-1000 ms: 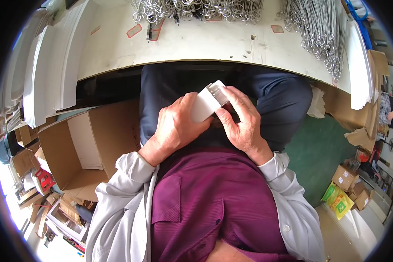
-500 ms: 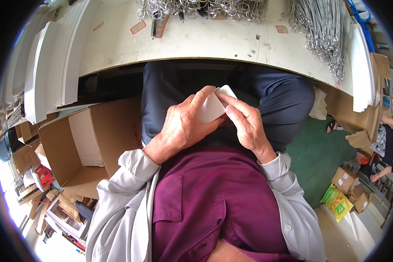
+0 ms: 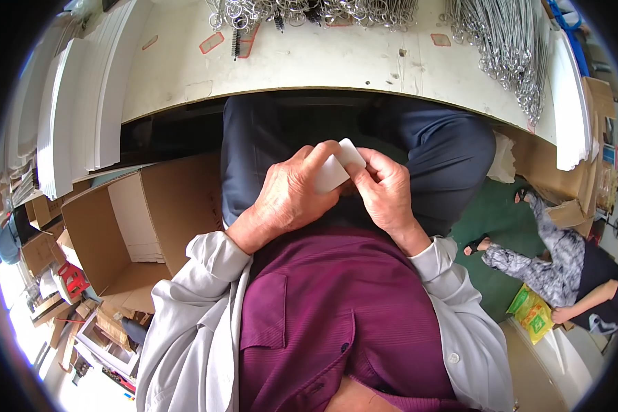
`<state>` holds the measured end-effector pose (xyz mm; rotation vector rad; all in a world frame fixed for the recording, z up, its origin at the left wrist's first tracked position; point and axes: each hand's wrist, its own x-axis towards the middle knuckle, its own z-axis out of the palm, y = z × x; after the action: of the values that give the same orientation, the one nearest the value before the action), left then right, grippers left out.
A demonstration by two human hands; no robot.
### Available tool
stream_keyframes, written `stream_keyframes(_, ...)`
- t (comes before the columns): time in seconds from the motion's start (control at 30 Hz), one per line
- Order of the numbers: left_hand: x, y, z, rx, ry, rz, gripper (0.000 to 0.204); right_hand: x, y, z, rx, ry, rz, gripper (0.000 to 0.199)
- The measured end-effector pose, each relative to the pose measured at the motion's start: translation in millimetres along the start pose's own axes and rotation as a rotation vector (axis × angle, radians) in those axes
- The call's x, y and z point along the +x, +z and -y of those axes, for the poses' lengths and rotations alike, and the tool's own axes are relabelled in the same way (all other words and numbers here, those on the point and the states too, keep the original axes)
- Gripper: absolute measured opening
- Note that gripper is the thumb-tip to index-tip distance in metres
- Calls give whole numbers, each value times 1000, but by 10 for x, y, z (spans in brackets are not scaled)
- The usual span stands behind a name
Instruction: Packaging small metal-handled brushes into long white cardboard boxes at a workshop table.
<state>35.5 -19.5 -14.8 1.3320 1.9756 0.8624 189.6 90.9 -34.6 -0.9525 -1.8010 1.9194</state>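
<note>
Small white box held between both hands

The box is above the person's lap, just short of the table's near edge in the view, and tilted. A rounded white flap shows at its far end. The left hand is wrapped round the box from the left, fingers curled over it. The right hand pinches the flap end, thumb on the near face; its other fingers are partly hidden behind.

Beneath are dark trousers — the knees reach under the white table. Along its far side lie many metal pieces with rings, a small black brush and, to the right, a bundle of thin metal rods. White stacked sheets stand at the left, above an open cardboard carton. At the far right, another person has a hand at a yellow-green bag.
</note>
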Motion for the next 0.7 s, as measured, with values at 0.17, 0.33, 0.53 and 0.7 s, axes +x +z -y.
stream_keyframes(0.17, -37, 35, 38, -24, 5, -40, 63, 28, 44, 132, -389, -356, -26, 21)
stream_keyframes(0.33, -23, 70, 56, -37, -84, -35, 67, 76, 91, 76, -477, -533, -31, 24)
stream_keyframes(0.53, -41, 149, 130, 46, -7, -202, 59, 126, 237, 148, -15, -34, -33, 19)
stream_keyframes(0.7, -27, 124, 55, 48, -43, -186, 57, 152, 193, 161, 60, 92, -54, 15)
